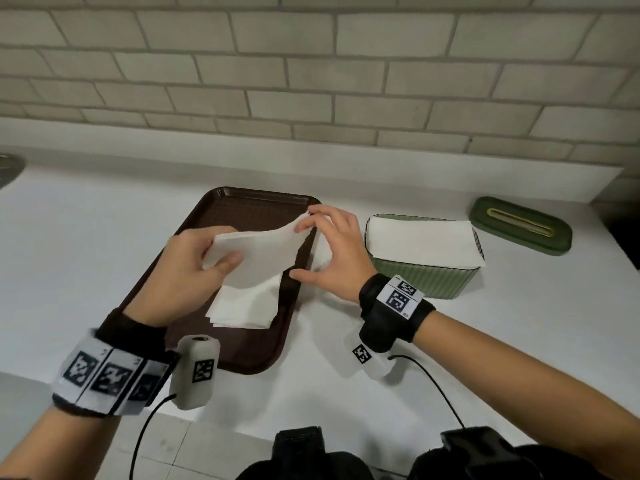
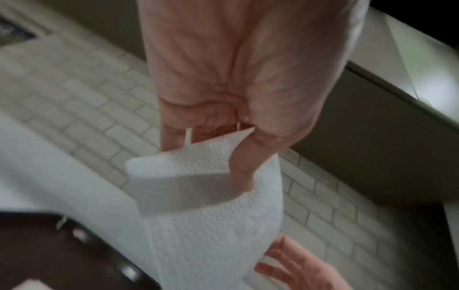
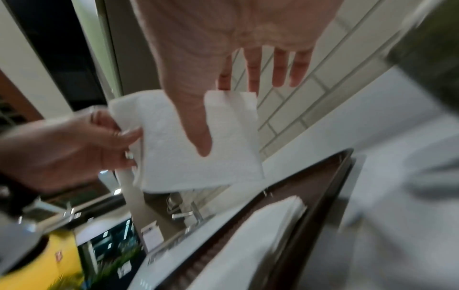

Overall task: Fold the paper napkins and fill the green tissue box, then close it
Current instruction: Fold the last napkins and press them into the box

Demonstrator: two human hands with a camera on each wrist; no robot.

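Note:
Above the brown tray (image 1: 242,213) I hold one white napkin (image 1: 258,254) between both hands. My left hand (image 1: 204,263) pinches its near left edge, thumb on top; the left wrist view shows this grip, the napkin (image 2: 211,215) curling under my thumb. My right hand (image 1: 327,247) has fairly straight fingers whose tips touch the napkin's far right corner, with the thumb apart below. A stack of napkins (image 1: 246,308) lies on the tray under it. The green tissue box (image 1: 426,280) stands to the right, lidless, with white napkins (image 1: 419,237) up to its rim. Its green lid (image 1: 519,226) lies further right.
The white counter (image 1: 86,237) runs back to a tiled wall (image 1: 311,81). Its front edge is near my wrists. A dark round object (image 1: 8,168) sits at the far left, and a dark opening (image 1: 625,237) cuts the counter at the far right.

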